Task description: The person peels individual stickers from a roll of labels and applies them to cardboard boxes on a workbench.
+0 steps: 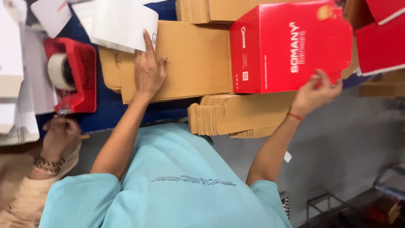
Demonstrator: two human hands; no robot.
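On the blue table (110, 110), head view: left hand (148, 72) lies flat on a brown cardboard flat (196, 59), fingers loosely spread, index tip touching the edge of a white sheet (122, 23). Right hand (317, 90) pinches the near edge of the red box (287, 46), which sits just right of the flat, overlapping it. Stack of folded cardboard blanks (236, 118) lies between the arms. Red tape dispenser (72, 76) sits far left; a co-worker's hand (59, 131) is beside it.

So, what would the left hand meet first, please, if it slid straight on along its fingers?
Likely the white sheet; the left hand, flat on the brown cardboard, has its index fingertip at that edge.
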